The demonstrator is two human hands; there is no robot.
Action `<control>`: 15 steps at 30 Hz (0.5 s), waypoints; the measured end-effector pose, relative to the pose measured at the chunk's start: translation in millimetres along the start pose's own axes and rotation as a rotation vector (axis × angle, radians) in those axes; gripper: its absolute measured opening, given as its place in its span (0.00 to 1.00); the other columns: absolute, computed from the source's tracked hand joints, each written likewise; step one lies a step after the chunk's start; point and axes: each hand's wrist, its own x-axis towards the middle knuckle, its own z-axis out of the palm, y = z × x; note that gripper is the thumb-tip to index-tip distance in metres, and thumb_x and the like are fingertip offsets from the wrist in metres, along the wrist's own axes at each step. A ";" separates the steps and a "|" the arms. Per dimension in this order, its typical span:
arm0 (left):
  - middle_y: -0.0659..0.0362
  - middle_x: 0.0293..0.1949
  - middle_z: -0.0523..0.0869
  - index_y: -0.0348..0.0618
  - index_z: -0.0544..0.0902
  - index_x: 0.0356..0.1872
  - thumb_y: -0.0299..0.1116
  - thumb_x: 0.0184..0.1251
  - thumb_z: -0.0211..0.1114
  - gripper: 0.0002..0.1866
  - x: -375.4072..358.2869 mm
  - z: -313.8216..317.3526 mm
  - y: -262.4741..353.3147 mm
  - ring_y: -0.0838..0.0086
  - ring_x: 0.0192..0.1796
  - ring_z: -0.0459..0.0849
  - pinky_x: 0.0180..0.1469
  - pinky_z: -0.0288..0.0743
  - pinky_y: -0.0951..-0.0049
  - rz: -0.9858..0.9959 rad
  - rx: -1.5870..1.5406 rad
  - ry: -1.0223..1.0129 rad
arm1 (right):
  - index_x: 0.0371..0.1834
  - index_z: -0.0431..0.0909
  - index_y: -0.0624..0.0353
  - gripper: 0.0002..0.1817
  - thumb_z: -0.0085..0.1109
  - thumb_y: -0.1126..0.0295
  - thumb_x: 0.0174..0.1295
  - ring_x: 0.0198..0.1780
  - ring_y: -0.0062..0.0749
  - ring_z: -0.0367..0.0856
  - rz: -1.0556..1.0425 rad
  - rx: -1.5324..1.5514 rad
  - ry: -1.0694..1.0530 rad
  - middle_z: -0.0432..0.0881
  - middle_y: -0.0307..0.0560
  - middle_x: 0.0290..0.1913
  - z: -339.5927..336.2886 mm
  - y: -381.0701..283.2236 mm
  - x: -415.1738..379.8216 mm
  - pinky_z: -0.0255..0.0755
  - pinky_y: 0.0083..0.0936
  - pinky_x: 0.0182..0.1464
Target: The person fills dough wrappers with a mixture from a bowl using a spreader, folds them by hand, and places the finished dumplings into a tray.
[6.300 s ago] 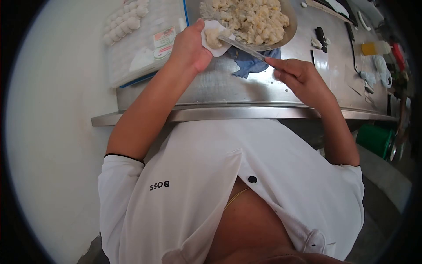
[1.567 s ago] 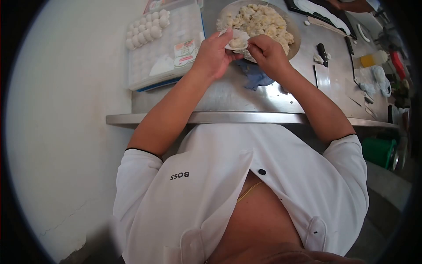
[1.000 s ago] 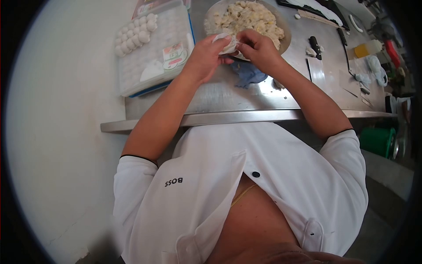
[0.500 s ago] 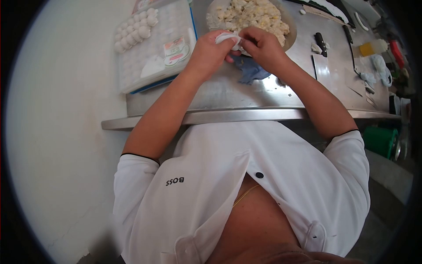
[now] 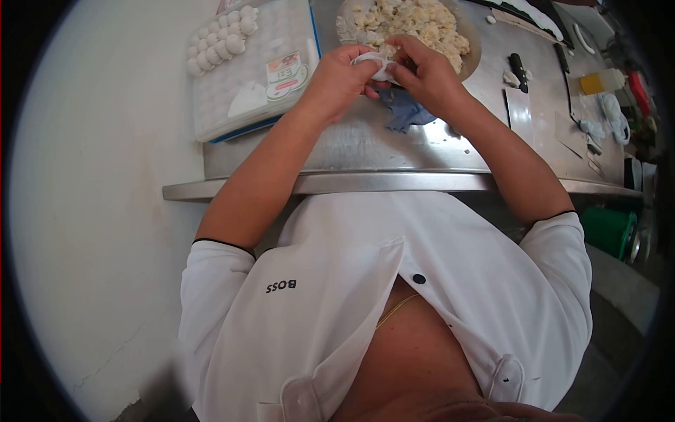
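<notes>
Between my hands is a thin white round wrapper [image 5: 373,63], near the edge of a large bowl [image 5: 472,53] of pale, chunky filling [image 5: 415,24]. My left hand [image 5: 341,77] has its fingers curled under the wrapper and its thumb on top. The thumb and fingers of my right hand [image 5: 422,70] pinch the wrapper's right edge. What lies inside the wrapper is mostly hidden by my fingers. A crumpled blue cloth [image 5: 408,114] rests on the steel table [image 5: 337,151] just below my hands.
At the left, rows of white dumplings [image 5: 223,42] sit on a lidded plastic tray box [image 5: 211,105]. To the right are a black-handled knife [image 5: 518,70], a wide blade [image 5: 520,109], a yellow liquid bottle [image 5: 598,81] and a plastic bag [image 5: 613,116]. A green bin [image 5: 608,228] stands below.
My fingers have shifted slightly around the wrapper, which both hands still hold. The whole view has moved a little, so the table items appear slightly displaced.
</notes>
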 end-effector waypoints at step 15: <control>0.54 0.43 0.85 0.32 0.78 0.51 0.29 0.69 0.62 0.14 -0.8 -0.3 -0.6 0.68 0.39 0.88 0.34 0.79 0.77 -0.004 0.089 -0.016 | 0.41 0.80 0.63 0.09 0.57 0.70 0.62 0.38 0.47 0.81 -0.018 0.016 -0.010 0.81 0.56 0.35 2.8 5.6 0.8 0.74 0.35 0.42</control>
